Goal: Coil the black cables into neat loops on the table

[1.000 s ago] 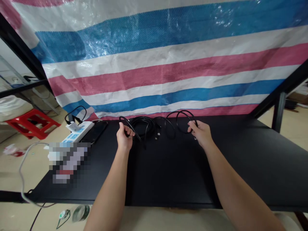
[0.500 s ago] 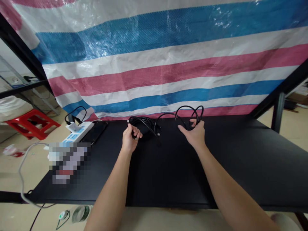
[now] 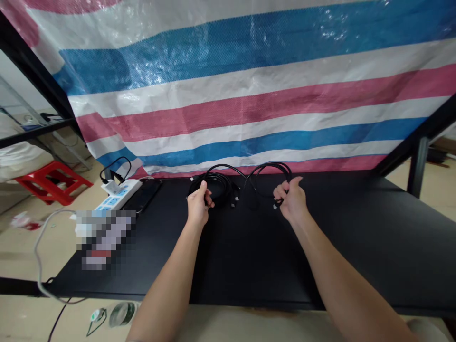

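Observation:
A coiled black cable [image 3: 223, 190] lies on the black table [image 3: 249, 256], with small light-coloured connectors beside it. My left hand [image 3: 200, 203] is closed at the near left edge of the coil, thumb up, gripping cable. From the coil a strand runs right into loops [image 3: 272, 166] that stand up at my right hand. My right hand [image 3: 291, 197] is closed on these loops, its thumb raised, and a small connector [image 3: 275, 206] shows just below its fingers.
On the left of the table are a white power strip [image 3: 124, 192] with a plugged-in adapter, a dark phone [image 3: 147, 195] and a blurred-out item. A striped sheet [image 3: 228, 104] hangs behind. A red stool [image 3: 57, 183] stands beyond the left edge.
My right hand has closed round the loops, with its thumb now up. More cable loops are gathered at it. My left hand has shifted slightly right.

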{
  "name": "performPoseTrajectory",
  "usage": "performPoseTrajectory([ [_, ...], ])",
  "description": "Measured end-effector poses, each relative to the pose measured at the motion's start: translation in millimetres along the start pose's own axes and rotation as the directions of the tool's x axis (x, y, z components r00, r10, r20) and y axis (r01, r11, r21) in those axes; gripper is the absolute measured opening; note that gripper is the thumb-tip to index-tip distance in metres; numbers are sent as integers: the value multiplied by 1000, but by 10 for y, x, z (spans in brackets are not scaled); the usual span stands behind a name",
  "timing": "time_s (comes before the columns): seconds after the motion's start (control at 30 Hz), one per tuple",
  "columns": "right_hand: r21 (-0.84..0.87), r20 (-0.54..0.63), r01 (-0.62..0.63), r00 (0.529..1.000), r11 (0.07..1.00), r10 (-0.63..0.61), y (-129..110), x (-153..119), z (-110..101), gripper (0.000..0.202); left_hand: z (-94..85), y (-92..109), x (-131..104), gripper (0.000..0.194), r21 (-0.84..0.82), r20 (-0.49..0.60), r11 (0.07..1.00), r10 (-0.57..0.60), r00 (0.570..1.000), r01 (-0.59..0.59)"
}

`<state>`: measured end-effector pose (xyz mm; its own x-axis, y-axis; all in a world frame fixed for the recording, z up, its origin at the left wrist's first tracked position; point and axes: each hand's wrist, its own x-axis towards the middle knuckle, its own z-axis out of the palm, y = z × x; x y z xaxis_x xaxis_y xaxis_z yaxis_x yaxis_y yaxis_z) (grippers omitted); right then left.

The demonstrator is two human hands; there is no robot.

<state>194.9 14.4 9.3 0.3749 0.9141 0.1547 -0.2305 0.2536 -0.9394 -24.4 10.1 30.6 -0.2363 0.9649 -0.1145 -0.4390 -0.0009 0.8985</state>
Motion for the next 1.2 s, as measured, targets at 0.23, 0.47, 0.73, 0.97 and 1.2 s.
performPoseTrajectory([
  [0.23, -454, 123, 275, 961, 848, -246, 73, -290, 213, 58, 70, -62, -46, 50, -52, -44, 998, -38, 998, 36],
  [0.47, -492, -170, 136, 954, 860, -248, 25, -193, 149, 36, 25, -100, 6, 39, -107, -109, 988, 101, 989, -112],
  [0.73, 144, 96, -125, 989, 982, 112, -56, -228, 243, 60, 43, -168, -43, 28, 38, 231, 999, 9, 973, -18],
  [0.97, 214, 280, -275, 937, 937, 211, -80, -286, 274, 70, 132, -270, -131, 23, -96, 274, 992, -50, 960, 79],
  [1.2, -3, 170, -255, 953, 967, 252, 88, -350, 403, 63, 204, -300, -208, 41, -137, 265, 986, -59, 962, 98],
])
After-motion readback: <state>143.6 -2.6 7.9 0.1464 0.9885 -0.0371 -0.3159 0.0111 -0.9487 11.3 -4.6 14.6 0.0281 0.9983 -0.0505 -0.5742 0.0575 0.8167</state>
